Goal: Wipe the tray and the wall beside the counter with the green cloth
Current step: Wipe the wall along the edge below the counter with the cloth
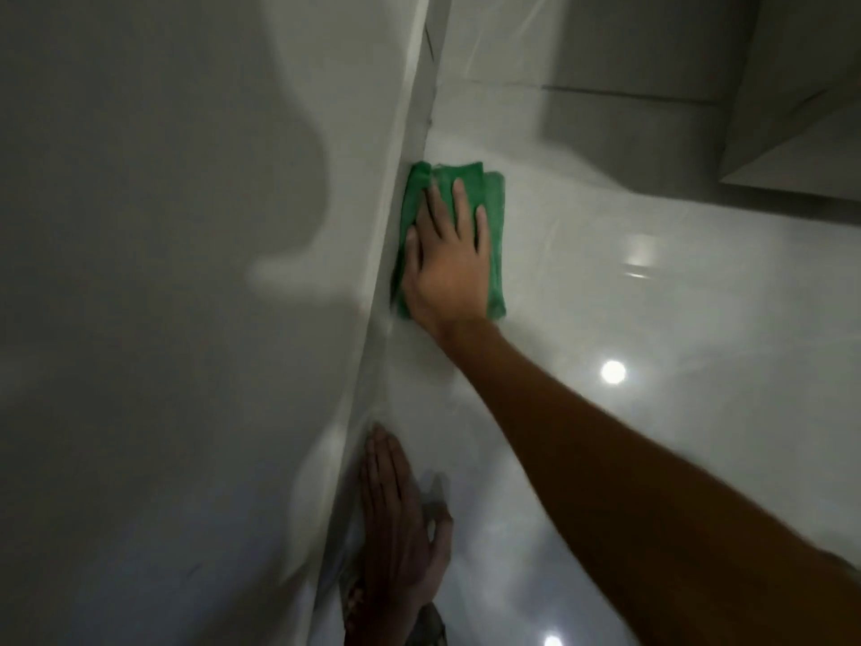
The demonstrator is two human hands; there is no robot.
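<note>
A folded green cloth (495,235) lies flat against the glossy white tiled wall (629,319), right beside a vertical corner edge (400,188). My right hand (447,263) presses on the cloth with its fingers spread and pointing up, the arm reaching in from the lower right. My left hand (396,515) rests flat on the same wall lower down, fingers together, holding nothing. No tray is in view.
A plain white surface (163,319) fills the left side of the corner. Grey cabinets (792,86) hang at the upper right. Ceiling lights reflect in the tiles at the right and bottom.
</note>
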